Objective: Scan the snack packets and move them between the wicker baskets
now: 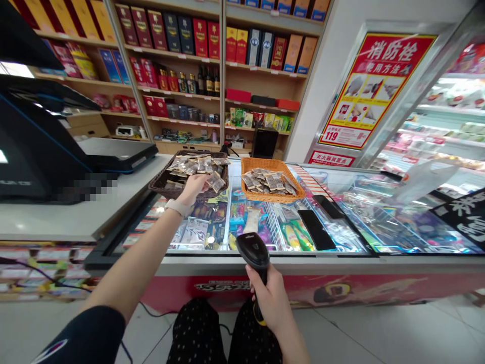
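Note:
My left hand (195, 188), with a pale watch band at the wrist, reaches into a dark brown wicker basket (161, 189) heaped with small clear-and-brown packets. Its fingers are closed at the edge of one small packet (215, 182), which sits tilted at the basket's right side; the fingertips are partly hidden. Low in front of my knees, my right hand (273, 296) wraps round the handle of a black barcode scanner (253, 248), whose head points forward. To the right of the dark basket stands an orange wicker basket (273, 197) with similar packets.
Both baskets rest on a glass-topped chest freezer (350, 232) full of packaged goods. Two black phones (317, 230) lie on the glass. At left are a counter (49, 220), a scale (117, 151) and a checkout terminal (34, 141). Cables trail on the floor. Stocked shelves stand behind.

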The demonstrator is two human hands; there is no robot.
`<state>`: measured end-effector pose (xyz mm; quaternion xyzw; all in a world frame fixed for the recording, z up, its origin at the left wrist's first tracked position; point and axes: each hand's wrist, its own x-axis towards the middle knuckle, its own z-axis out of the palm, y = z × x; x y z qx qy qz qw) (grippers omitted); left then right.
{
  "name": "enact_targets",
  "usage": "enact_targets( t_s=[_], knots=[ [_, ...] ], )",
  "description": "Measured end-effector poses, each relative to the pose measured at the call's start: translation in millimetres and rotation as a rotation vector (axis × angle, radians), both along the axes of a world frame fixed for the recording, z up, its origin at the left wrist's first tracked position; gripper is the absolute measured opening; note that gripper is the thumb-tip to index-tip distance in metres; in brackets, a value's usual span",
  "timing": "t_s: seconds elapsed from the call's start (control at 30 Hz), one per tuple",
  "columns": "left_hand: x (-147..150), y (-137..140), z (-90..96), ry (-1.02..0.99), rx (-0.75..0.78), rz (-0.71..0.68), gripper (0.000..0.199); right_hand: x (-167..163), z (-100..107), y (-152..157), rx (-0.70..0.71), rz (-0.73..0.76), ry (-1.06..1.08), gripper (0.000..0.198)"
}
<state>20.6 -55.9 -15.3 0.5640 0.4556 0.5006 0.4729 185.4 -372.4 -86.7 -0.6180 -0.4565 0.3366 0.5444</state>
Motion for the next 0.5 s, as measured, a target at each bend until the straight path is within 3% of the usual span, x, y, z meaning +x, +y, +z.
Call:
enact_targets(
  t_s=[0.23,0.37,0.5],
  knots=[
    [21,-111,-61.6,-0.352,-0.173,-0.096,0.049,-6,1,0,0.038,0.005,-0.007,0.049],
    [29,-132,-89.1,-0.372,-0.248,-0.088,0.054,-8,4,0,0.029,-0.001,-0.021,0.047],
    [28,-135,-98.4,-0.334,-0.237,-0.088,0.053,-8,7,1,0.017,0.010,-0.042,0.046]
  ],
)
